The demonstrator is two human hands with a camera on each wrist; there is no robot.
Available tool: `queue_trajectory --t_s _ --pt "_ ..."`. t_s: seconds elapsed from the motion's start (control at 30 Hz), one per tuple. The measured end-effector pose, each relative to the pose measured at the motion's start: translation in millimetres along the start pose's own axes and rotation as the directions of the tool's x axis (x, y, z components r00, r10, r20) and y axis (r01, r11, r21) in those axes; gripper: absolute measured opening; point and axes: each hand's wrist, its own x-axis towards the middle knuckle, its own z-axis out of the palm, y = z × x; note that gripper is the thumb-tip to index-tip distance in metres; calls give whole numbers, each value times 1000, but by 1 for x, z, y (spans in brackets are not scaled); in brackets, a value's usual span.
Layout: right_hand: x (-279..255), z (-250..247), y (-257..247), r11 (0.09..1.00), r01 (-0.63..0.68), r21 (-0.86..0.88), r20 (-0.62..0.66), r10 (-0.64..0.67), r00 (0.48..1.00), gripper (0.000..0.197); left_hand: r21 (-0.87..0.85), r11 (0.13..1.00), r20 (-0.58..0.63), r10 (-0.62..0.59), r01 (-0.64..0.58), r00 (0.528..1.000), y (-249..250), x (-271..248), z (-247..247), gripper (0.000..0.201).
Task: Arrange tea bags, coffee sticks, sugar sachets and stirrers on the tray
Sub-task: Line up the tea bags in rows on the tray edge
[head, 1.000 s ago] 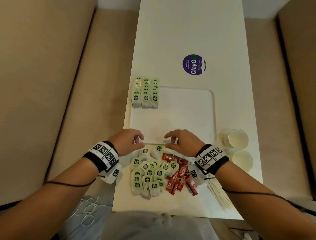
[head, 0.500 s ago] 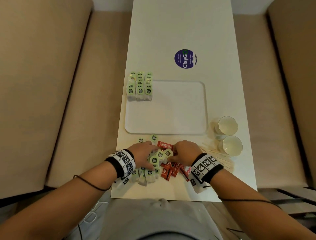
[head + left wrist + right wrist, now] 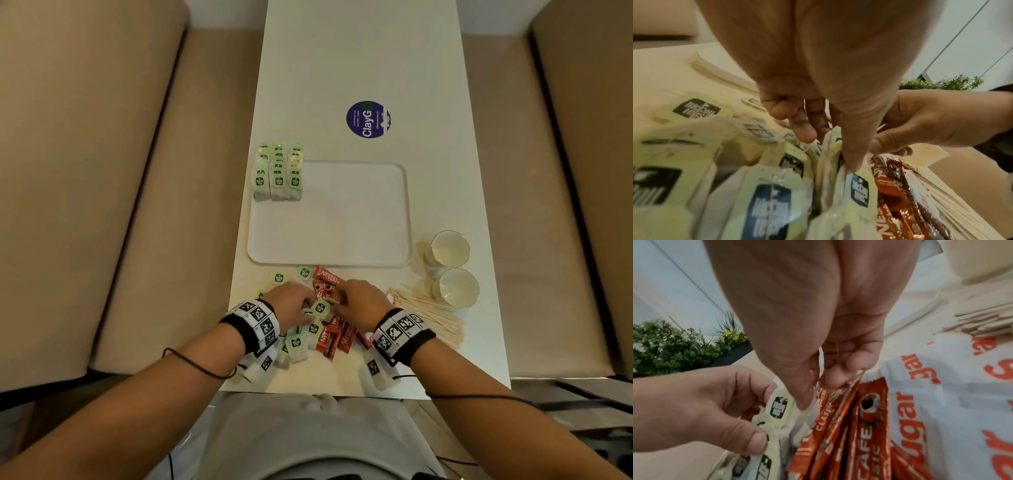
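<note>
Tea bags: a loose heap of green-tagged tea bags lies on the white table under and between both hands, at the near edge.
Left hand: the left hand sits on the heap, fingers curled, thumb and fingers pinching a small bunch of tea bags.
Right hand: the right hand, touching the left across the heap, pinches the same bunch between thumb and curled fingers; red coffee sticks lie directly under its fingertips.
Tray: the white tray lies just beyond both hands; three neat rows of tea bags stand at its far left corner, well apart from the hands.
Other stock: sugar sachets lie beneath the right wrist; wooden stirrers fan out to the right of the right hand, near two paper cups.
Step in hand: by the look of it, gathering the next bunch of tea bags for the tray.
Risk: strings and tags in the heap appear tangled, so lifting could drag extra bags or a coffee stick along; a thin pinch on soft bags may let the bunch splay or drop short of the tray.
</note>
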Motion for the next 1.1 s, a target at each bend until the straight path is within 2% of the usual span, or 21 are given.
queue_trajectory --t_s 0.17,0.33,0.5,0.63,0.7,0.77,0.8,0.9,0.93,1.0,1.1 --pt "-5 -8 2 991 35 132 -23 -32 999 12 -150 989 -39 -4 -2 999 1 -7 -7 23" --pt "-15 -23 2 976 70 207 -82 -54 995 14 -334 942 -92 -76 41 993 -1 -12 -19 25" --pt "-21 -39 -3 950 132 282 -97 -109 989 11 -583 811 -93 -127 49 988 -1 -15 -37 10" --pt "-23 -52 -21 913 225 340 -22 -232 973 10 -670 741 -70 -134 53 989 -5 -15 -46 33" --pt "-19 -53 -30 897 260 357 -36 -265 964 7 -712 700 -46 -126 56 991 5 -19 -52 31" --pt "-11 -52 -39 891 254 376 -108 -230 967 7 -759 647 -46 -172 77 984 15 -23 -58 21" --pt "-7 -52 -42 889 244 388 -151 -199 968 7 -790 607 -44 -201 89 979 16 -23 -57 22" --pt "0 -49 -48 879 227 419 -219 -145 965 8 -903 428 -33 -182 49 983 21 -29 -57 25" --pt "1 -47 -48 882 225 415 -223 -141 965 9 -906 422 -32 -154 36 988 18 -29 -56 26" --pt "2 -43 -48 883 216 416 -216 -134 967 6 -874 486 -38 -96 14 995 14 -31 -54 24" --pt "5 -36 -44 889 196 415 -188 -127 974 5 -825 565 -63 -73 -11 995 5 -31 -47 18"
